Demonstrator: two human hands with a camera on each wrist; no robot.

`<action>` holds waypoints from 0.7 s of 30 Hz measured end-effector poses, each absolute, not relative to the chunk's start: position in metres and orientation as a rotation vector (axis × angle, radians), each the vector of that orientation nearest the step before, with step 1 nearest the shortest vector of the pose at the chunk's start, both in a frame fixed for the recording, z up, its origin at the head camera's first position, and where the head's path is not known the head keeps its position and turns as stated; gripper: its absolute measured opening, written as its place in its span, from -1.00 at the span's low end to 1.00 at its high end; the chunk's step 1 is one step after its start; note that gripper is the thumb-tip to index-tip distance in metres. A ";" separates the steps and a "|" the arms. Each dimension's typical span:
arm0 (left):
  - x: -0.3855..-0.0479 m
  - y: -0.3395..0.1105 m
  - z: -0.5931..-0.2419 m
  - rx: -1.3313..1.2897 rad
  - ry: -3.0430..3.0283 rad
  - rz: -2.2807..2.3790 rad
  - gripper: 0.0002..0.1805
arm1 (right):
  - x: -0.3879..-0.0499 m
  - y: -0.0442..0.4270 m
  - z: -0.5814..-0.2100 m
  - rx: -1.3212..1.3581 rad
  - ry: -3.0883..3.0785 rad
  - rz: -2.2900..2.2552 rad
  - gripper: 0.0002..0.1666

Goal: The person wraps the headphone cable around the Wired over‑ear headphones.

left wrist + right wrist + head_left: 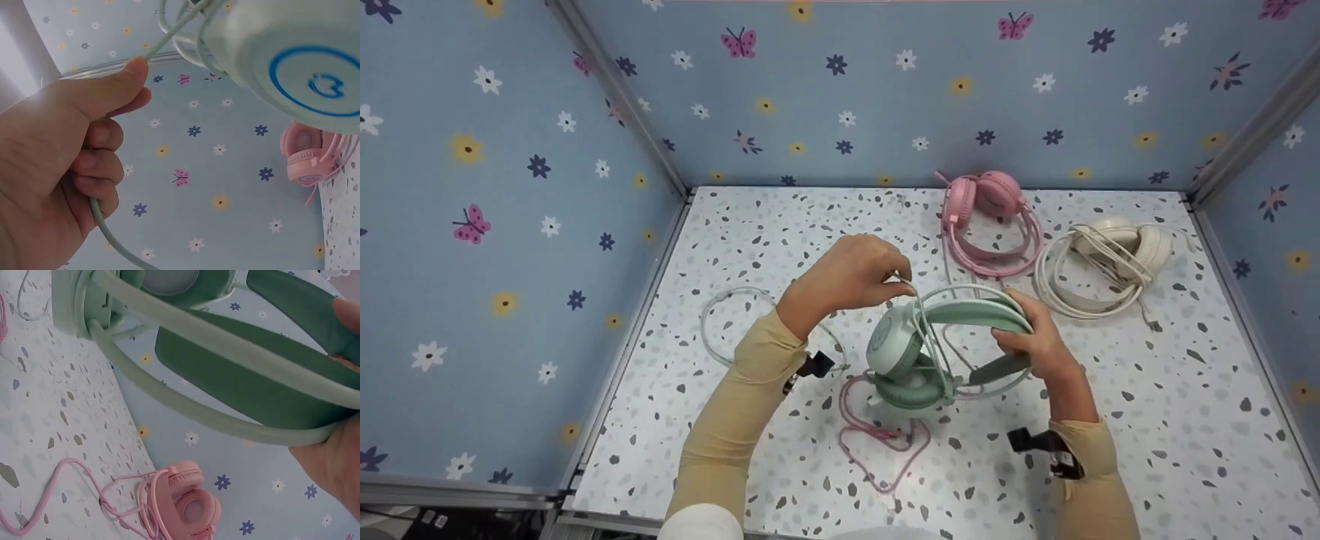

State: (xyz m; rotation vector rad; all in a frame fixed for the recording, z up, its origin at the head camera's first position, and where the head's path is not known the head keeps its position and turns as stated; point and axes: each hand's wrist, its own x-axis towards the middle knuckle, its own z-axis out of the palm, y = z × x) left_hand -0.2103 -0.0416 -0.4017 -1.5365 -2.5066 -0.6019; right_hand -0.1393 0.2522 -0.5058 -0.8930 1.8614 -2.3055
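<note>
Pale green headphones (891, 343) are held up over the speckled table. My right hand (1044, 346) grips them by the headband, at the end away from the ear cups. Between thumb and index finger, my left hand (851, 274) pinches the thin green cable (171, 32). In the left wrist view the cable also passes under the curled lower fingers and trails down. Strands of it run across the headphones by the ear cups. A loop of green cable (703, 330) lies on the table left of the left forearm. The padded inner band (225, 374) shows in the right wrist view.
Pink headphones (990, 259) lie at the back, with a pink cable (885, 487) looped on the table in front of me. White headphones (1155, 251), their cable coiled about them, lie at the right. Flower-patterned panels (885, 82) enclose the table on the left, back and right.
</note>
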 end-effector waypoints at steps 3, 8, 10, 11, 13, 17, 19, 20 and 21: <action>-0.220 -0.043 -0.408 -1.632 -2.542 -0.834 -0.84 | -0.141 0.252 -0.504 -1.041 1.653 -2.311 -0.73; -0.227 -0.039 -0.430 -1.816 -2.527 -1.453 -0.82 | -0.142 0.251 -0.504 -1.197 1.180 -2.370 -0.61; -0.227 -0.036 -0.441 -1.868 -2.498 -1.662 -0.79 | -0.142 0.250 -0.504 -1.224 1.004 -2.387 -0.55; -0.227 -0.035 -0.445 -1.882 -2.485 -1.746 -0.78 | -0.142 0.249 -0.503 -1.230 0.929 -2.393 -0.53; -0.226 -0.033 -0.453 -1.892 -2.464 -1.906 -0.75 | -0.143 0.248 -0.504 -1.248 0.818 -2.405 -0.48; -0.227 -0.031 -0.474 -1.857 -2.437 -2.208 -0.69 | -0.146 0.246 -0.503 -1.295 0.672 -2.450 -0.47; -0.228 -0.030 -0.493 -1.831 -2.373 -2.393 -0.70 | -0.148 0.246 -0.505 -1.322 0.600 -2.490 -0.52; -0.228 -0.028 -0.504 -1.796 -2.331 -2.480 -0.71 | -0.149 0.247 -0.505 -1.326 0.558 -2.511 -0.56; -0.227 -0.026 -0.516 -1.743 -2.292 -2.551 -0.74 | -0.150 0.247 -0.506 -1.325 0.526 -2.532 -0.59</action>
